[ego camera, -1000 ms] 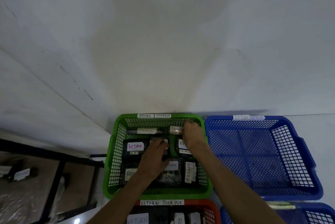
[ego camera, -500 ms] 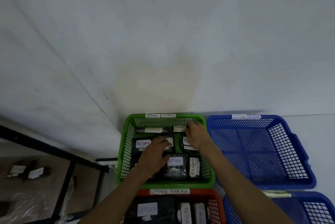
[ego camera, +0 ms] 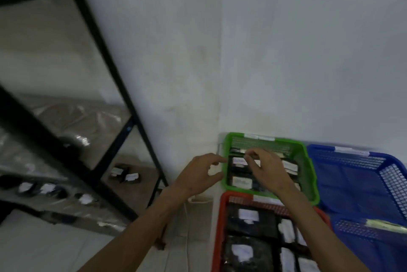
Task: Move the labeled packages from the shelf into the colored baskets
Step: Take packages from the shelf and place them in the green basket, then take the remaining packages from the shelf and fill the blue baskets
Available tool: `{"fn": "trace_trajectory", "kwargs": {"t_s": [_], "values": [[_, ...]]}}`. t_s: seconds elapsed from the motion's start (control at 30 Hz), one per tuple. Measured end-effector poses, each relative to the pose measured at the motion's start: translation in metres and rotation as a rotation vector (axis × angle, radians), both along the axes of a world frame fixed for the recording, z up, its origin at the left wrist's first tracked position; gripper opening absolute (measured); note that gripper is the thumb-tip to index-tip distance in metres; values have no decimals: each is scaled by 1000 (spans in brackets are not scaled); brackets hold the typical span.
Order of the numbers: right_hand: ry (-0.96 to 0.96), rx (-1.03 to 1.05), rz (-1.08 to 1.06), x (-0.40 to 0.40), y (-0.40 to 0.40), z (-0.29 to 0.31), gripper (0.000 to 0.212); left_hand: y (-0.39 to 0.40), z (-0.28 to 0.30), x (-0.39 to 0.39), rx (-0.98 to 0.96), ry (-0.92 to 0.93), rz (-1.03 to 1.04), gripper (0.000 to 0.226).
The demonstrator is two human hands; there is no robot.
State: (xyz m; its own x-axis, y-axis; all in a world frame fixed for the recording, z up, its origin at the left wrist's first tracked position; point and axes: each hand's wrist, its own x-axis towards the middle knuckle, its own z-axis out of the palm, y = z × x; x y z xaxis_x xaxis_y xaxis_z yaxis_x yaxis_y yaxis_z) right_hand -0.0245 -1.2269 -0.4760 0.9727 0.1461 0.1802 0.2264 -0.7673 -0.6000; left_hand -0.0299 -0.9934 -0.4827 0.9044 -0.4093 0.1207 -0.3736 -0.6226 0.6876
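- Against the white wall [ego camera: 286,51], the green basket [ego camera: 308,168] sat on the floor, packed with dark labeled packages [ego camera: 240,181].
- Right hand [ego camera: 267,169] hovered over the green basket's middle, fingers curled loosely; frame too blurred to tell whether it gripped anything.
- Left hand [ego camera: 199,175] was just outside the basket's left rim, fingers spread wide, empty.
- Red basket [ego camera: 220,227] lay nearer the person, also filled with labeled packages.
- Two blue baskets [ego camera: 374,183] stood to the right of green and red.
- Black shelf [ego camera: 114,78] stood to the left; several labeled packages [ego camera: 125,176] lay on its lower levels.
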Motion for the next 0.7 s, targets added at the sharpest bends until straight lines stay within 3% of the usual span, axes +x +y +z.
{"fn": "trace_trajectory", "kwargs": {"t_s": [0.13,0.37,0.53,0.7], "values": [[-25,-8,106,-51,102,25,14,105,17,-71,-26,-1,72,36],[102,-1,359,-133,279,30,11,289,14,-179,63,88,272,30],[238,-7,499,-161,393,8,14,398,-17,-217,70,249,405,34],[384,-44,509,-159,492,-34,19,485,-56,-218,45,323,465,28]]}}
